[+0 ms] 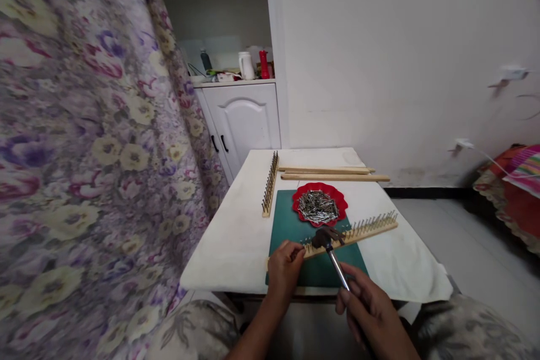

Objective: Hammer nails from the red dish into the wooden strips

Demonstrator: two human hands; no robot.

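My right hand point(367, 304) is closed around the handle of a claw hammer point(336, 264) with a dark head and a shiny metal shaft. The hammer head is over a wooden strip point(371, 230) studded with upright nails, hiding part of it. Close to the left of the head, my left hand point(287, 267) is pinched at the strip; whatever is between its fingertips is too small to make out. The strip lies slantwise across a green mat point(282, 225). Just beyond it, a red scalloped dish point(297, 215) holds a heap of loose nails point(318, 206).
Another nail-studded strip point(270, 185) lies at the table's left side. Bare wooden strips point(333, 176) lie along the back. A white cloth covers the table point(223, 247). A floral curtain point(105, 152) hangs at left, and a white cabinet point(248, 115) stands behind.
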